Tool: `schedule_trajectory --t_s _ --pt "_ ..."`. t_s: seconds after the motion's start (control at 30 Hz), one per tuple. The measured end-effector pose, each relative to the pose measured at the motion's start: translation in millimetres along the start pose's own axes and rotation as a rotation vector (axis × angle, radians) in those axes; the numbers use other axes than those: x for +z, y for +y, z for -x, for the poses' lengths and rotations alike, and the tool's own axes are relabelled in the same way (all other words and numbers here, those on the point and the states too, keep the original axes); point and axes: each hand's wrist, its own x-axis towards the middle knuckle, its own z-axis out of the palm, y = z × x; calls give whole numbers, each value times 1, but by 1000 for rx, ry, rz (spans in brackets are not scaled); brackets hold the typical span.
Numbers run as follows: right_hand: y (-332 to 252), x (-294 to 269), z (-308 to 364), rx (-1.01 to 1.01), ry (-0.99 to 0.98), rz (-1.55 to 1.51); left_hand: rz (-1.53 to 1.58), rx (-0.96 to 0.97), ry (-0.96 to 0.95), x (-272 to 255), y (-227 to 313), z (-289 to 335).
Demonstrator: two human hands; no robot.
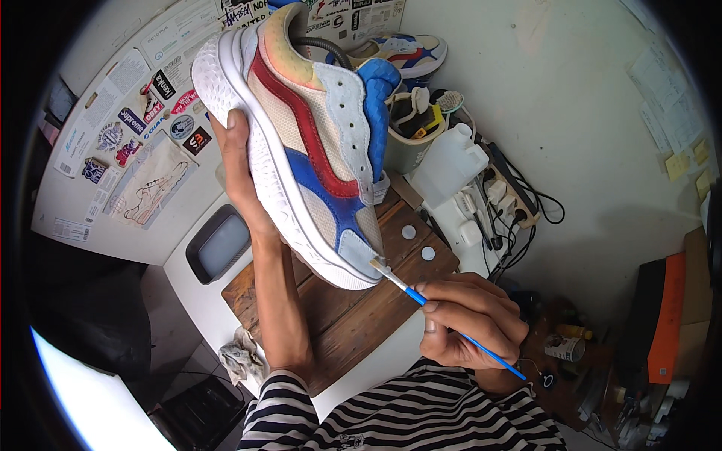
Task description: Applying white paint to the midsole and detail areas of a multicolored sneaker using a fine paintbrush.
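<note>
A multicoloured sneaker (pixel 289 143) with a thick white sole is held up in front of me, toe pointing down to the right. It has beige mesh, a red stripe, blue and pale grey panels and a blue tongue. My left hand (pixel 239 161) grips it along the sole, thumb showing and the other fingers hidden behind. My right hand (pixel 477 319) pinches a thin paintbrush (pixel 416 296) with a blue handle. The brush's bristles touch the pale toe panel. Beneath the shoe lies a dark wooden board (pixel 361 319).
Two small white caps (pixel 408 231) lie on the board. Behind stand another similar sneaker (pixel 406 52), a tub of brushes (pixel 414 146) and a white plastic jug (pixel 449 165). A power strip (pixel 511 188) with cables is at right. A grey tray (pixel 218 244) and crumpled cloth (pixel 242 357) are left.
</note>
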Motion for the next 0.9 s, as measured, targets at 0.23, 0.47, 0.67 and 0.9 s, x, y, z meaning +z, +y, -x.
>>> schedule_trajectory --t_s 0.23,0.47,0.67,0.9 --pt "1 7 -16 -66 20 -11 -35 -18 34 3 -1 7" --pt "-1 0 -2 -28 -4 22 -60 -1 52 4 -7 6" --pt "-4 0 -13 -60 8 -2 -86 -13 96 0 -11 5" --pt "-2 3 -7 -58 5 20 -46 -79 77 14 1 14"
